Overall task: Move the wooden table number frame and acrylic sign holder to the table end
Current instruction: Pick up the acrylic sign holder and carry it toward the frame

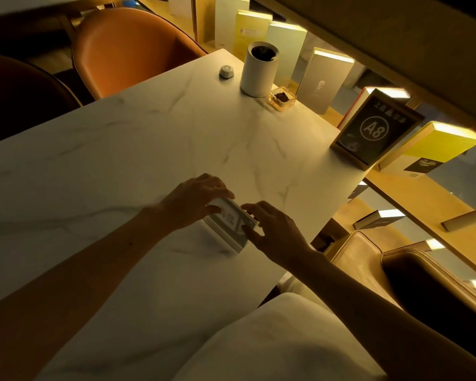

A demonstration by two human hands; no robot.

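We see the left hand (195, 200) and right hand (272, 229) closed from either side on the acrylic sign holder (231, 221), which stands on the table (149, 138) near its right edge; the grip looks like fingertips only, so a slip on the smooth plastic could tip it or drop it over that edge. The wooden frame (374, 130) marked A8 already sits at the far corner, right by the edge, where a careless placement could knock it off.

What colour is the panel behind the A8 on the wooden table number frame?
Black, with a white circled A8, inside the light wooden table number frame. The head view shows it best.
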